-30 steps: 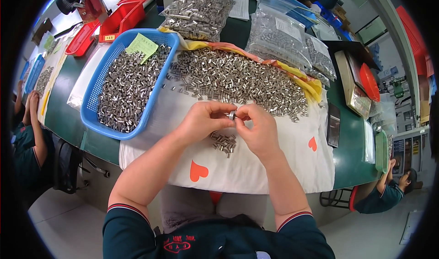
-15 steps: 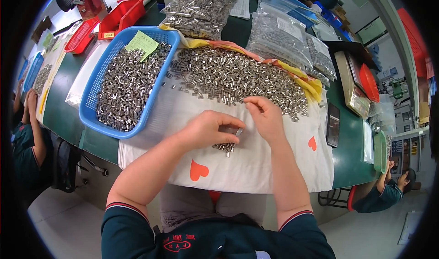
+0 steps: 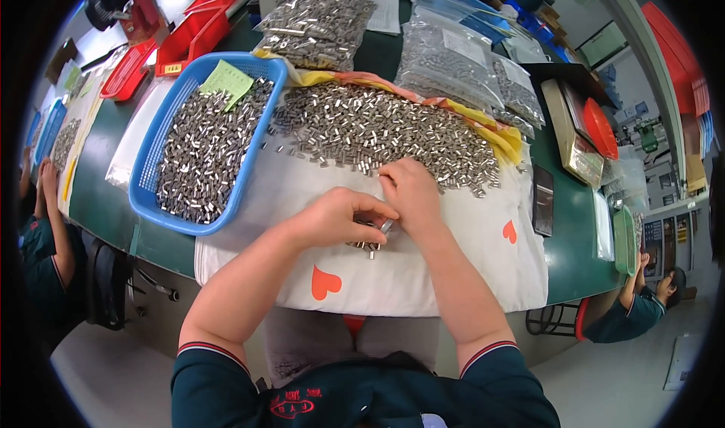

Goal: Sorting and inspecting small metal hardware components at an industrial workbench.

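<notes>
My left hand [image 3: 337, 218] hovers over the white cloth [image 3: 423, 277], its thumb and fingertips closed on a small shiny metal piece [image 3: 387, 226]. Just under that hand lies a small heap of short metal cylinders [image 3: 370, 248], partly covered by the fingers. Close beside it, my right hand [image 3: 411, 194] is at the near edge of a large pile of metal cylinders [image 3: 393, 129]. Its fingers are curled together; whatever may be between them is hidden. The two hands almost touch.
A blue basket [image 3: 140, 194] of metal cylinders with a green paper slip [image 3: 227, 85] stands left. Filled plastic bags [image 3: 321, 24] lie behind the pile, past a yellow-red cloth edge [image 3: 498, 129]. A dark flat object [image 3: 543, 200] lies right. Other people sit at both sides.
My right hand has moved left, closer to my left hand. The metal piece in my left hand now shows more clearly. The whole view has shifted slightly.
</notes>
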The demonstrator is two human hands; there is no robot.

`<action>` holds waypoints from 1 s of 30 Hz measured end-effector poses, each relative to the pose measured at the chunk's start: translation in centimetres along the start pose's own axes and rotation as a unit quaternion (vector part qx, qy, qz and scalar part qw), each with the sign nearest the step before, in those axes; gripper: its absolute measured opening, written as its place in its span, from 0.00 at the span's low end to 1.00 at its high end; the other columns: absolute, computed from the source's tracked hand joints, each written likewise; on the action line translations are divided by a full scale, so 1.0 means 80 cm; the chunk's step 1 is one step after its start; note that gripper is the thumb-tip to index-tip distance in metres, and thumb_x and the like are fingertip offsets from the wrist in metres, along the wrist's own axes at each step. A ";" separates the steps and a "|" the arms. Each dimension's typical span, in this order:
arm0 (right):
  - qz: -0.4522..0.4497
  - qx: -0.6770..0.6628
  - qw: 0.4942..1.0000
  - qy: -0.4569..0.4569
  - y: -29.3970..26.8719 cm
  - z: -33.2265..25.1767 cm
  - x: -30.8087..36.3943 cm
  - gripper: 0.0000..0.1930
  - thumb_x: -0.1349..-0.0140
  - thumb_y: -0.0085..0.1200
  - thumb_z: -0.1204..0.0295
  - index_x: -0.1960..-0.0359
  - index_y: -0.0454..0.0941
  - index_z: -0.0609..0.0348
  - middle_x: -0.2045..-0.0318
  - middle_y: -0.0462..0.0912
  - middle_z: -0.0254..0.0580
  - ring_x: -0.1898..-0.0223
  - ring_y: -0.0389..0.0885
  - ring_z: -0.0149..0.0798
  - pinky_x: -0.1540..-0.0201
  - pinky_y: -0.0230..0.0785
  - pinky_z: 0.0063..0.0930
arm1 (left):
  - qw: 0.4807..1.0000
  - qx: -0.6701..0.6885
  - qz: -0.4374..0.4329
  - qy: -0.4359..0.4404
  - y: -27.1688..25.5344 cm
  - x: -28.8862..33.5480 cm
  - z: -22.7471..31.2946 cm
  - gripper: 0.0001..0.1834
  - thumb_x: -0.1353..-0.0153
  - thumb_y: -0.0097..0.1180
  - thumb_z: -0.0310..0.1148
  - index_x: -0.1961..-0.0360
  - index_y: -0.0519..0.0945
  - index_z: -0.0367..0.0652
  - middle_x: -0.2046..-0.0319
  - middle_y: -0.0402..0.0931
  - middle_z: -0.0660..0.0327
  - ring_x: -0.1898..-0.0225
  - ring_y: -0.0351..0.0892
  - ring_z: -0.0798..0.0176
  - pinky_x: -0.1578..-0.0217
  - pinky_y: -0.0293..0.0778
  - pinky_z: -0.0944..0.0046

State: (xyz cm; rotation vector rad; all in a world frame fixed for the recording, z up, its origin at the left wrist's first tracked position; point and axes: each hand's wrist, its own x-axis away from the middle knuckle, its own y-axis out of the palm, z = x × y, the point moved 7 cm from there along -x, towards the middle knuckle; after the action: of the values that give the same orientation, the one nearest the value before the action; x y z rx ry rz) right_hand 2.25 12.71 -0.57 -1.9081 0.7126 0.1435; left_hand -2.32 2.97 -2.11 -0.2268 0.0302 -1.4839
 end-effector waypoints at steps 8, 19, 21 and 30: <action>-0.005 0.024 0.999 -0.029 -0.008 -0.002 0.006 0.05 0.53 0.53 0.75 0.72 0.77 0.59 0.74 0.75 0.41 0.69 0.74 0.41 0.65 0.68 0.30 | 0.996 0.083 0.021 -0.021 -0.003 -0.001 -0.014 0.18 0.53 0.62 0.25 0.57 0.77 0.40 0.70 0.76 0.66 0.69 0.71 0.76 0.66 0.70 0.74; -0.061 -0.365 0.925 0.088 -0.021 -0.012 0.013 0.04 0.52 0.54 0.80 0.72 0.76 0.62 0.72 0.76 0.34 0.73 0.71 0.26 0.68 0.64 0.17 | 0.959 0.244 0.143 -0.001 -0.035 -0.002 -0.025 0.21 0.49 0.56 0.21 0.52 0.71 0.35 0.64 0.75 0.61 0.64 0.74 0.72 0.63 0.71 0.74; -0.070 -0.335 0.935 0.096 -0.025 -0.010 0.016 0.04 0.53 0.55 0.80 0.73 0.76 0.62 0.74 0.76 0.34 0.74 0.72 0.27 0.69 0.65 0.18 | 0.960 0.241 0.145 0.006 -0.033 -0.002 -0.025 0.21 0.49 0.57 0.22 0.52 0.71 0.34 0.65 0.75 0.62 0.64 0.74 0.72 0.63 0.71 0.74; -0.040 -0.210 0.977 0.026 -0.038 -0.025 0.020 0.04 0.52 0.54 0.76 0.74 0.75 0.62 0.75 0.77 0.38 0.75 0.76 0.33 0.72 0.68 0.24 | 0.978 0.146 0.150 -0.019 -0.029 -0.004 -0.028 0.20 0.50 0.58 0.24 0.54 0.73 0.35 0.66 0.77 0.63 0.66 0.74 0.75 0.65 0.71 0.75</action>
State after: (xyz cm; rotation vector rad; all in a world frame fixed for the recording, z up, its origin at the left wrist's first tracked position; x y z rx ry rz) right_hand 4.74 11.16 2.07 -2.3484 0.6779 0.2074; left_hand -4.98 2.82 -3.97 -0.0093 -0.1764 -1.1655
